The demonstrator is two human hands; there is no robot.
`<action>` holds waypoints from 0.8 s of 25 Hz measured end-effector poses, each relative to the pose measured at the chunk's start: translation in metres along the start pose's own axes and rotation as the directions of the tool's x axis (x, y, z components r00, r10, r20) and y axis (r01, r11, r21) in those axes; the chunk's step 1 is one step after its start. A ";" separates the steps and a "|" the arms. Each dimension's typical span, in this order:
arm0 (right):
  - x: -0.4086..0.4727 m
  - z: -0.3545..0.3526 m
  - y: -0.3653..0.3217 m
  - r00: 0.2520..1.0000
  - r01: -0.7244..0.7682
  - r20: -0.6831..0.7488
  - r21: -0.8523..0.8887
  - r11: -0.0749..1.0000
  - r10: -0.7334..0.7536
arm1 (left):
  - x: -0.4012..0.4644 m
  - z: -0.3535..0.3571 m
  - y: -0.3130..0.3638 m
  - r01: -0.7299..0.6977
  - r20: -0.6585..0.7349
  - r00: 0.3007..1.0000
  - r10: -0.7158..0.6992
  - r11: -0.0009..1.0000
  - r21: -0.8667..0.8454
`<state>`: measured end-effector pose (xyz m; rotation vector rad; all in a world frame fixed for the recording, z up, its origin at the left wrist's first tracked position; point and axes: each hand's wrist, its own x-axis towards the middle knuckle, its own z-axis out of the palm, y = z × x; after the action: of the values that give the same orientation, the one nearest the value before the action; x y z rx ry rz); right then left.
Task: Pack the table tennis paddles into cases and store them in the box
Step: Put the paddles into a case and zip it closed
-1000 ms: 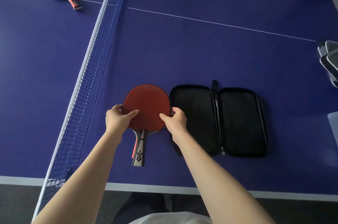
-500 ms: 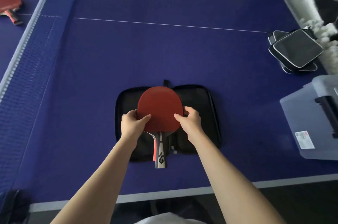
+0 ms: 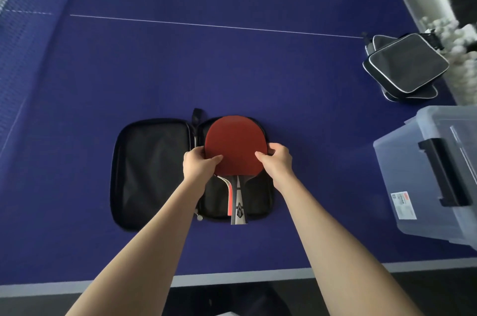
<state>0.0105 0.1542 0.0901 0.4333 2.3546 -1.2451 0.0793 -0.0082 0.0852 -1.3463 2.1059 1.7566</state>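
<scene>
Red smooth-rubber paddle (image 3: 235, 144) over right half of open black fabric case (image 3: 149, 173), left hand (image 3: 198, 164) and right hand (image 3: 277, 160) pinching blade edges, translucent plastic box (image 3: 423, 173) right, blue table (image 3: 232, 68)

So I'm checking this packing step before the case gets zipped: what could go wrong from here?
1. The paddle lies over the right half of the open case, but its handle tip sticks past the near edge; zipping now might snag it.
2. The left hand and right hand only pinch the blade's edges, so it could tilt or slip.
</scene>
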 end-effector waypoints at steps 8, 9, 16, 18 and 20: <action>0.017 0.009 -0.006 1.000 0.017 0.014 -0.051 0.999 -0.017 | 0.013 0.004 -0.002 0.049 -0.028 0.998 -0.048 0.998 0.047; 0.017 0.011 -0.006 1.000 0.016 0.013 -0.064 0.998 -0.015 | 0.014 0.004 -0.004 0.050 -0.030 0.998 -0.049 0.997 0.051; 0.012 0.016 -0.001 0.997 0.079 -0.018 -0.119 0.990 -0.082 | 0.013 0.005 -0.010 0.042 -0.017 0.999 -0.041 0.995 0.090; 0.011 0.016 -0.001 0.996 0.084 -0.029 -0.128 0.988 -0.089 | 0.014 0.003 -0.010 0.032 0.004 0.999 -0.033 0.992 0.124; 0.010 0.016 -0.001 0.995 0.094 -0.030 -0.148 0.985 -0.100 | 0.015 0.000 -0.012 -0.008 0.023 1.000 0.004 0.985 0.173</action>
<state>0.0053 0.1407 0.0772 0.3001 2.5048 -1.1051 0.0778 -0.0156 0.0679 -1.2688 2.1945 1.5411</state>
